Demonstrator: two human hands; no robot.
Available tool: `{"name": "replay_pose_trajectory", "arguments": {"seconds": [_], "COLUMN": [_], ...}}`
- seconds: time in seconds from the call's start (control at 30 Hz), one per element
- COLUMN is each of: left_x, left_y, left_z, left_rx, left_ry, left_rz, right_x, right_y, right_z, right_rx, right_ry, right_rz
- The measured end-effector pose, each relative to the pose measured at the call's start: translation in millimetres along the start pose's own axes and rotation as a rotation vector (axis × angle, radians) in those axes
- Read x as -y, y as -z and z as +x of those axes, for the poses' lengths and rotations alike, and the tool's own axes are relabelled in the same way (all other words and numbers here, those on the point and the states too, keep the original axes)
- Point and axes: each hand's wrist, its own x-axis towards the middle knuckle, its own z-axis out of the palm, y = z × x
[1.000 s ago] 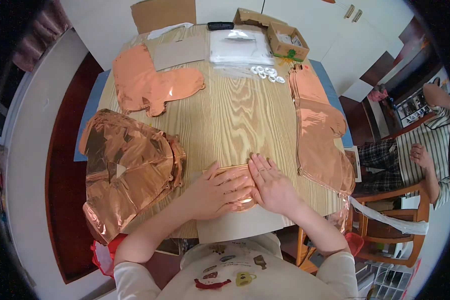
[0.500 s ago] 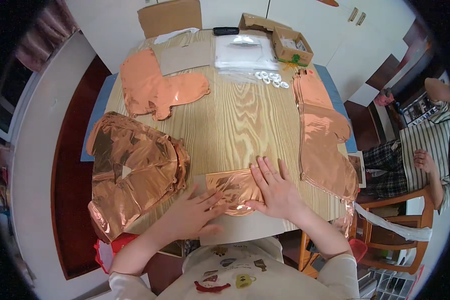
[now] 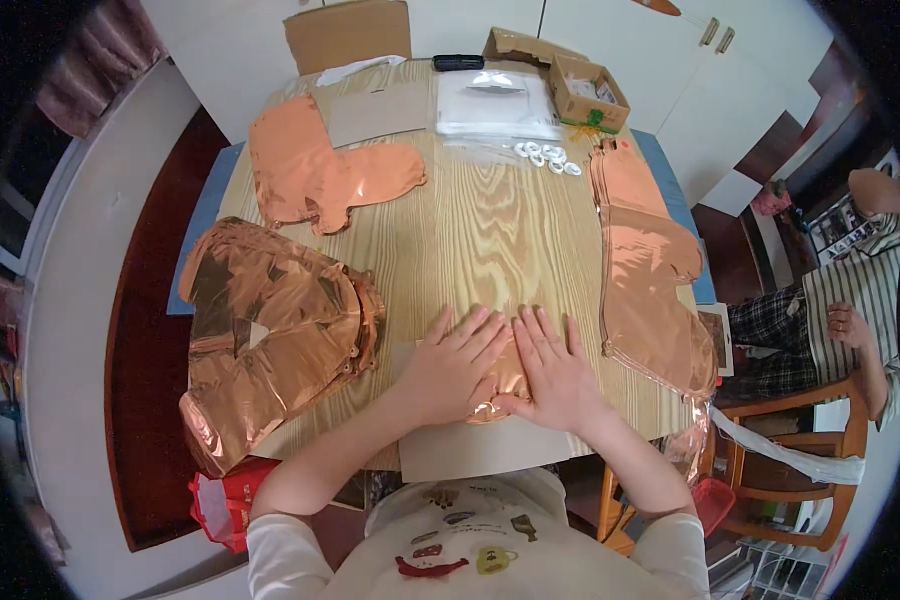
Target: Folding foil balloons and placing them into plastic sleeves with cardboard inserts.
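Note:
A folded copper-coloured foil balloon [image 3: 511,375] lies on a grey card [image 3: 480,450] at the table's near edge. My left hand [image 3: 452,370] is flat on the left part of the foil, fingers stretched away from me. On its right part rests my right hand [image 3: 553,375], also flat with the fingers extended. Only the strip of foil between my hands shows; the rest is hidden beneath them. Neither hand grips anything.
Copper foil balloons lie in a stack [image 3: 270,340] at near left, one group [image 3: 330,170] at far left and another [image 3: 645,270] at right. White rings [image 3: 547,157], clear plastic bags [image 3: 495,105] and a small cardboard box [image 3: 588,95] sit at the back. A person [image 3: 850,310] is at right.
My left hand has moved up and right, from the foil's left edge to lying flat on top of it. The right hand stays pressed on the foil, nearly in place.

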Motion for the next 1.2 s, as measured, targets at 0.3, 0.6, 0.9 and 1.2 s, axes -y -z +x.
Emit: {"name": "replay_pose_trajectory", "arguments": {"seconds": [0.3, 0.6, 0.9, 1.2], "left_x": [-2.8, -8.8, -12.7, -13.4], "left_y": [0.7, 1.0, -3.9, -2.3], "left_z": [-2.5, -2.4, -8.1, -5.6], "left_rx": [-0.024, -0.019, -0.059, -0.051], "left_ry": [0.009, 0.000, -0.018, -0.016], "left_rz": [0.005, -0.024, -0.023, 0.022], "right_x": [54.7, 60.6, -7.4, -68.7], "right_y": [33.9, 46.4, 115.1, 66.8], "right_z": [-55.2, -83.5, -170.6, -66.0], "right_rx": [-0.125, -0.335, -0.669, -0.440], "right_ry": [0.360, 0.548, 0.156, -0.072], "right_rz": [0.222, -0.036, -0.019, -0.226]}}
